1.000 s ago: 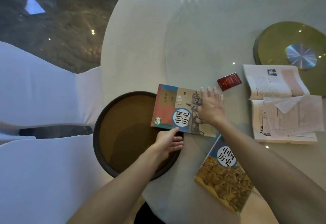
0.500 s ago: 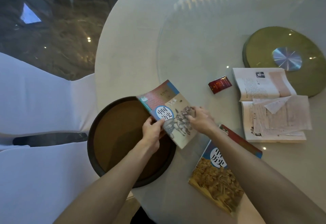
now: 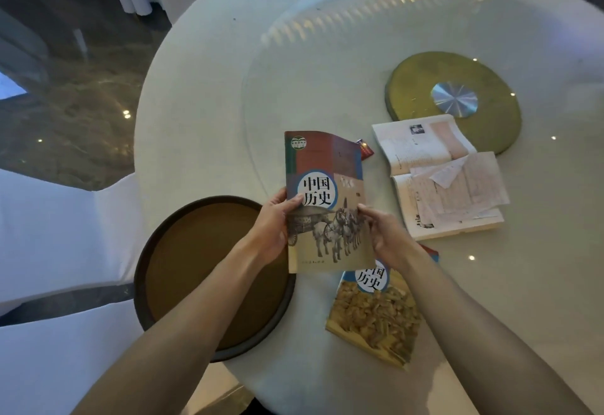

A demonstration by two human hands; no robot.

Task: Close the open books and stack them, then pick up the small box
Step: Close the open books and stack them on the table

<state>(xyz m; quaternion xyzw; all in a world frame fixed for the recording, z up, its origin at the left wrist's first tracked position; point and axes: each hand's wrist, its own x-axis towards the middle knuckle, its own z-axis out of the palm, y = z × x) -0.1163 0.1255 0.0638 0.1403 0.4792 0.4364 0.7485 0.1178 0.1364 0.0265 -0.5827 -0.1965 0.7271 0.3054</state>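
Note:
A closed book with a horse-chariot cover (image 3: 327,199) is held upright above the table, cover toward me. My left hand (image 3: 273,228) grips its left edge and my right hand (image 3: 384,235) grips its right edge. Below it a second closed book with a yellow cover (image 3: 376,313) lies flat on the table, partly under my right wrist. An open book (image 3: 434,173) with loose pages lies to the right. The small red box (image 3: 366,150) peeks out behind the held book's top right corner, mostly hidden.
A round dark tray (image 3: 183,271) overhangs the white table's (image 3: 202,104) near-left edge. A gold disc with a silver centre (image 3: 457,97) sits under the glass turntable at the back right. White-covered chairs (image 3: 49,235) stand to the left.
The chariot-cover book was lying flat by the tray; both hands lifted it, turned it upright and now hold it above the table, hiding most of the red box.

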